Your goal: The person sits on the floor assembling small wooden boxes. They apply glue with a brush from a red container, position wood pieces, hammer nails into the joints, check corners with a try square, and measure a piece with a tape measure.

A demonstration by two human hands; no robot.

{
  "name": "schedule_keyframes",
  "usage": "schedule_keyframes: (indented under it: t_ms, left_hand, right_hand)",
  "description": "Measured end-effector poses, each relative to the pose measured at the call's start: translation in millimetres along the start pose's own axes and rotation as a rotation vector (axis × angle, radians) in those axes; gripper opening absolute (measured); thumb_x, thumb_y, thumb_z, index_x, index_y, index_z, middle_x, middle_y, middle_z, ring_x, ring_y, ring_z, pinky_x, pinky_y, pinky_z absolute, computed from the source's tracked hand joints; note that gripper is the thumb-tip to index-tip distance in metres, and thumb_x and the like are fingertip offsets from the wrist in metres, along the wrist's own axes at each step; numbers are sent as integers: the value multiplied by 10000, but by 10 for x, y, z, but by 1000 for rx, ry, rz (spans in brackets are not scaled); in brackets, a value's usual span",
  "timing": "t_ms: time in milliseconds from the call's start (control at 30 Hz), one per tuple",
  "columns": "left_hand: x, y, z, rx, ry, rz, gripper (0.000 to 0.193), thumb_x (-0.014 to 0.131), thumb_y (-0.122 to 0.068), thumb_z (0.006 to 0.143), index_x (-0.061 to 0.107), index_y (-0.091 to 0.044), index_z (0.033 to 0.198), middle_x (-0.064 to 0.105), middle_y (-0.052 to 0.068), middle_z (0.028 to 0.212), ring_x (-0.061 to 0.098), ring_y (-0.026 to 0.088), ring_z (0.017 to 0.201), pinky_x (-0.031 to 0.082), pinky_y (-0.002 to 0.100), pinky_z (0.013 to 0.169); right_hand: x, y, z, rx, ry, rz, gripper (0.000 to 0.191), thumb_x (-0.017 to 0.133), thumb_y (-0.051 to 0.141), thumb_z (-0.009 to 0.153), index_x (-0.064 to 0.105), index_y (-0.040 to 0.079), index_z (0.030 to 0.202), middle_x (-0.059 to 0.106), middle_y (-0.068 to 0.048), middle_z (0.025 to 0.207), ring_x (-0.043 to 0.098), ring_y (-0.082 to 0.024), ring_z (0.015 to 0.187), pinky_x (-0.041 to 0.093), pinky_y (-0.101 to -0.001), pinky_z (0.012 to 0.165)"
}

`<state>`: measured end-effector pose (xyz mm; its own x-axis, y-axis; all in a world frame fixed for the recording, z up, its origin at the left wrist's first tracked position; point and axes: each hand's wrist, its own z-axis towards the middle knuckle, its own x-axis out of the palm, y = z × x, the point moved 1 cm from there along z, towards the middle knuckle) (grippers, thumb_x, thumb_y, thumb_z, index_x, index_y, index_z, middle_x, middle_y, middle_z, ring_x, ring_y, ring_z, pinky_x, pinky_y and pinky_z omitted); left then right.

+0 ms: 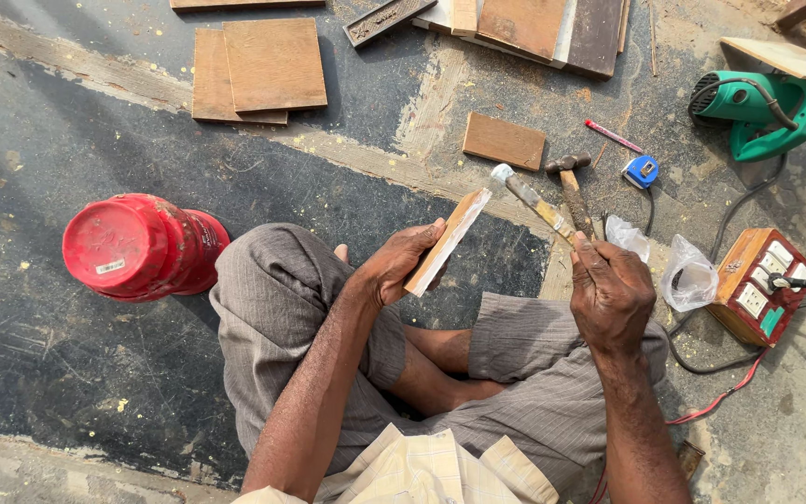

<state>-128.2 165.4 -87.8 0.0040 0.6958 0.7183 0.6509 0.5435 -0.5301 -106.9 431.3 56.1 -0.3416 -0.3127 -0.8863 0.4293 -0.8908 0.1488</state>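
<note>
Two hands at work, one seated person, floor (pixel 67 373) level.

Left hand (pixel 401 266): fingers curled round a narrow wood strip (pixel 447 242), gripped near its lower end, held on edge and tilted up to the right, above the left knee.

Right hand (pixel 611 291): clenched on the handle of a brush (pixel 535 202) (pale-tipped), whose head sits just beside the strip's top end; touching or not, cannot tell.

Near the right hand: hammer (pixel 571 189) lying on the floor behind the brush, tape measure (pixel 643 171), red pen (pixel 614 136), two plastic bags (pixel 689 275), socket box (pixel 761 286) with cables, green power saw (pixel 765 107).

Left side: red bucket (pixel 140 245) on its side, just beside the left knee.

Far edge: small board (pixel 504 141), stacked boards (pixel 258 70), plank pile (pixel 543 26).

Open room: dark floor left of the bucket and between knee and boards.
</note>
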Motion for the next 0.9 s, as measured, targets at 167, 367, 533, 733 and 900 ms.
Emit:
schedule_keyframes:
  t_ms: [167, 367, 533, 733, 900]
  left_hand:
    - [-24, 32, 5, -15, -65, 29, 444, 611, -507, 974, 662, -68, 1011, 619, 16, 700, 597, 89, 557, 521, 284, 448]
    - [-7, 32, -19, 4, -7, 30, 455, 597, -517, 997, 635, -64, 977, 604, 10, 691, 595, 92, 562, 532, 283, 455]
    - [-8, 9, -13, -10, 41, -78, 425, 589, -491, 1013, 633, -70, 973, 587, 2, 663, 570, 94, 536, 478, 270, 431]
    - [-18, -10, -21, 10, 31, -74, 428, 570, -489, 1017, 629, -67, 974, 598, 16, 650, 590, 100, 538, 494, 283, 436]
    - [-2, -38, -12, 26, 36, -84, 428, 562, -482, 1014, 648, -62, 999, 610, 15, 664, 585, 92, 533, 495, 277, 435]
  right_hand:
    - [11, 61, 14, -60, 15, -38, 270, 808, 85, 940, 781, 77, 1209, 735, -86, 1020, 661, -256, 871, 509, -416, 754]
    - [38, 9, 33, -47, -3, -12, 281, 805, 110, 959, 773, 82, 1236, 724, -100, 1040, 678, -262, 912, 535, -394, 793]
    - [57, 45, 49, 10, 25, 191, 248, 771, 115, 987, 753, 96, 1233, 729, -98, 1080, 704, -237, 958, 559, -359, 802]
    - [-36, 90, 144, -82, 47, 52, 258, 791, 99, 975, 775, 86, 1232, 741, -90, 1039, 693, -241, 948, 551, -391, 826]
    - [-78, 125, 150, -242, 124, 135, 213, 807, 143, 887, 781, 124, 1098, 745, -78, 989, 701, -241, 911, 555, -398, 808]
